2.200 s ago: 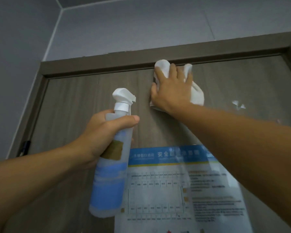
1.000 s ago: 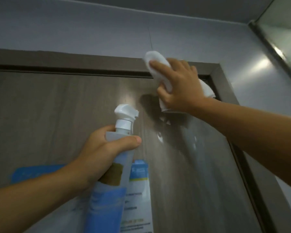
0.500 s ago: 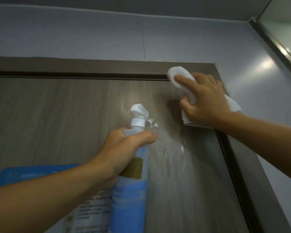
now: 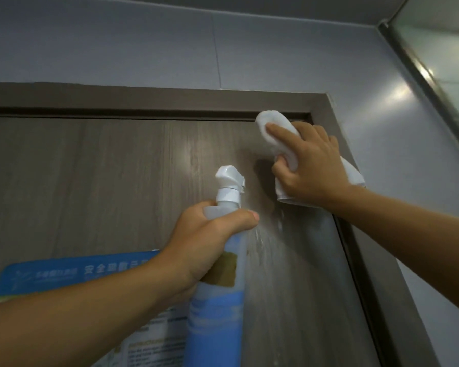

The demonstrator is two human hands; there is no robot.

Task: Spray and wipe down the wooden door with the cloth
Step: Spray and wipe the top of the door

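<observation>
Right hand [image 4: 312, 168] pressed the white cloth [image 4: 272, 136] to the wooden door [image 4: 117, 168], top right corner, thumb pinching it. Left hand [image 4: 204, 242] gripped the spray bottle [image 4: 220, 300] upright, near the door.

A smooth pale grey wall [image 4: 143, 43] fills the space above a dark brown frame [image 4: 154, 98], with a thin vertical seam [image 4: 217, 56] running down it. At the right, a glossy grey side wall [image 4: 408, 123] catches bright patches of reflected light, and a dark metal strip [image 4: 424, 75] crosses it diagonally below a darker grey ceiling [image 4: 329, 9].
</observation>
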